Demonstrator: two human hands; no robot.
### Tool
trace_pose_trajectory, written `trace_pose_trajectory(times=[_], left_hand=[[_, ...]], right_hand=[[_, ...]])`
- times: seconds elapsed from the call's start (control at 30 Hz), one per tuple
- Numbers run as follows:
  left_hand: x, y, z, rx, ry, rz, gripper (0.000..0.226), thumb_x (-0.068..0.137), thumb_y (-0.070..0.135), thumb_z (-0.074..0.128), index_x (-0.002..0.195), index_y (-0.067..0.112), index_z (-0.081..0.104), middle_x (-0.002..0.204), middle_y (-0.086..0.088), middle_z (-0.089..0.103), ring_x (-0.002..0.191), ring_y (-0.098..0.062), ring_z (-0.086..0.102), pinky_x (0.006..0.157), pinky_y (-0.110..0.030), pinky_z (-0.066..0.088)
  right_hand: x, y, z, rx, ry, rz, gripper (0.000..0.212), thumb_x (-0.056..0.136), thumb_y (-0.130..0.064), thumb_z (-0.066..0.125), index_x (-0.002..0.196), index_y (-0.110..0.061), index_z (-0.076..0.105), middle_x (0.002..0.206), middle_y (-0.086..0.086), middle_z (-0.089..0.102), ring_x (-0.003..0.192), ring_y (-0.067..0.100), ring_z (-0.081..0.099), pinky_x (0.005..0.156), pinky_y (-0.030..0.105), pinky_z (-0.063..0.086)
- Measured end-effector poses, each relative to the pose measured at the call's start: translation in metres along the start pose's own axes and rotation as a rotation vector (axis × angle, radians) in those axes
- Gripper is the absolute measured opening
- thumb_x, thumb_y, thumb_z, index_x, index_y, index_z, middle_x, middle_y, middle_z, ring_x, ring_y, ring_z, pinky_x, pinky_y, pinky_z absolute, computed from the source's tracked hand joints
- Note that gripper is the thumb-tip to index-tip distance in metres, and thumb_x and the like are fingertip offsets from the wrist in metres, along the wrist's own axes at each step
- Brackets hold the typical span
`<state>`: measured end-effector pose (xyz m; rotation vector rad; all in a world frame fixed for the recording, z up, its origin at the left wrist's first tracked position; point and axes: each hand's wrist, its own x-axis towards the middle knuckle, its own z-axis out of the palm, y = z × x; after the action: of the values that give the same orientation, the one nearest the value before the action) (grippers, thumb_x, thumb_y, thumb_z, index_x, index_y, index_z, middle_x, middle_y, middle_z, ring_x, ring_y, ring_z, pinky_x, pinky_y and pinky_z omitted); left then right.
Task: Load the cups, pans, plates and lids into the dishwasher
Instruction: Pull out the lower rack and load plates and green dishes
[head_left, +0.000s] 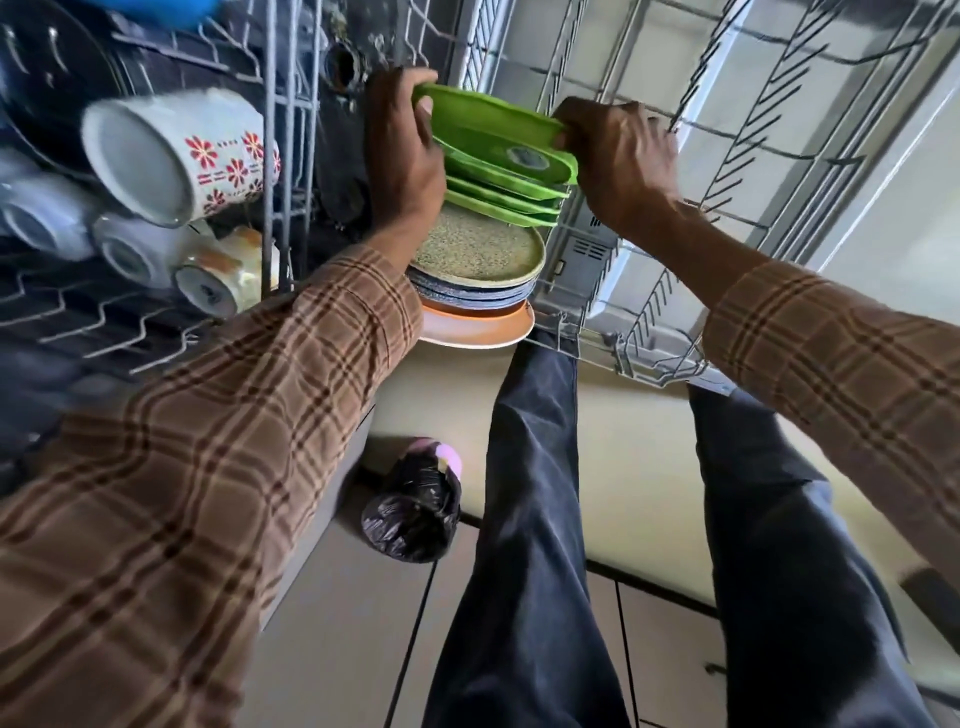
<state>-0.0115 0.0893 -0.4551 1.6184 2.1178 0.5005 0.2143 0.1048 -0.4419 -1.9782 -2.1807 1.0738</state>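
head view: left hand and right hand each pinch an edge of the top green plate – it sits tilted over a plate stack, between upper rack mugs and lower rack.

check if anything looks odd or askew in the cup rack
The flowered mug lies tipped on its side across the other cups instead of standing upside down. Otherwise nothing stands out.
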Motion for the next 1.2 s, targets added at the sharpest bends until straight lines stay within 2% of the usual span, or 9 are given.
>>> trace_pose_trajectory(times=[0.13,0.43,0.53,0.63,0.77,0.9,1.03,1.1,1.2], left_hand=[[0.001,0.001,0.003,-0.021,0.076,-0.035,0.024,0.104,0.015,0.05,0.115,0.001,0.065,0.118,-0.012,0.063,0.109,-0.012,0.053,0.094,0.0,0.03],[-0.002,-0.005,0.016,0.008,-0.034,-0.156,0.017,0.103,0.009,0.053,0.11,-0.001,0.064,0.119,-0.017,0.062,0.103,-0.011,0.049,0.082,0.004,0.029],[-0.01,-0.004,0.018,0.053,-0.107,-0.174,0.019,0.102,0.001,0.052,0.116,-0.001,0.064,0.126,-0.017,0.059,0.105,-0.008,0.045,0.079,0.007,0.027],[-0.008,-0.005,0.018,0.086,-0.166,-0.206,0.028,0.099,-0.006,0.05,0.124,0.003,0.061,0.132,-0.014,0.055,0.105,-0.006,0.044,0.077,0.006,0.031],[-0.003,-0.002,0.019,0.11,-0.234,-0.299,0.035,0.097,-0.006,0.051,0.128,0.009,0.058,0.135,-0.008,0.055,0.111,-0.013,0.054,0.082,-0.01,0.04],[-0.006,-0.002,0.019,0.112,-0.24,-0.298,0.032,0.097,-0.006,0.05,0.126,0.008,0.058,0.132,-0.007,0.056,0.11,-0.01,0.053,0.084,-0.012,0.039],[-0.006,-0.004,0.021,0.077,-0.257,-0.315,0.034,0.097,-0.007,0.048,0.127,0.008,0.056,0.13,-0.008,0.057,0.109,-0.013,0.055,0.09,-0.021,0.046],[-0.002,-0.006,0.023,0.059,-0.282,-0.347,0.037,0.097,-0.007,0.047,0.13,0.008,0.054,0.127,-0.008,0.057,0.104,-0.015,0.057,0.086,-0.027,0.05],[0.006,-0.007,0.026,0.056,-0.32,-0.403,0.042,0.096,-0.006,0.046,0.136,0.007,0.051,0.125,-0.009,0.056,0.101,-0.018,0.059,0.083,-0.032,0.054]], right_hand=[[-0.002,-0.008,-0.001,-0.013,-0.014,0.0,0.023,0.106,-0.028,0.043,0.111,-0.026,0.065,0.083,-0.005,0.055,0.072,0.019,0.046,0.068,0.03,0.029],[0.004,-0.009,0.017,-0.019,-0.123,-0.017,0.022,0.106,-0.023,0.048,0.104,-0.025,0.07,0.079,-0.007,0.056,0.068,0.018,0.051,0.061,0.023,0.031],[0.002,-0.007,0.027,-0.005,-0.126,0.019,0.025,0.105,-0.02,0.047,0.103,-0.026,0.071,0.077,-0.007,0.056,0.066,0.017,0.051,0.064,0.024,0.034],[0.005,-0.006,0.034,0.042,-0.136,0.028,0.027,0.104,-0.017,0.047,0.102,-0.028,0.072,0.073,-0.009,0.056,0.061,0.016,0.053,0.054,0.019,0.028],[0.004,-0.002,0.038,0.166,-0.202,0.006,0.023,0.103,-0.027,0.058,0.12,-0.025,0.074,0.101,-0.001,0.077,0.077,0.011,0.064,0.065,0.016,0.038],[0.008,0.008,0.041,0.306,-0.268,0.022,0.03,0.101,-0.03,0.062,0.126,-0.017,0.072,0.112,0.007,0.076,0.077,0.008,0.064,0.052,-0.003,0.03],[0.013,0.017,0.041,0.398,-0.378,0.02,0.038,0.099,-0.042,0.062,0.125,-0.016,0.073,0.088,-0.003,0.071,0.063,-0.011,0.049,0.05,0.001,0.033],[0.015,0.02,0.044,0.434,-0.396,0.065,0.038,0.098,-0.044,0.062,0.124,-0.018,0.073,0.068,-0.022,0.06,0.053,-0.01,0.05,0.048,0.003,0.033],[0.017,0.023,0.052,0.544,-0.401,0.115,0.039,0.098,-0.042,0.064,0.125,-0.015,0.072,0.056,-0.027,0.058,0.047,-0.014,0.05,0.047,0.003,0.033]])
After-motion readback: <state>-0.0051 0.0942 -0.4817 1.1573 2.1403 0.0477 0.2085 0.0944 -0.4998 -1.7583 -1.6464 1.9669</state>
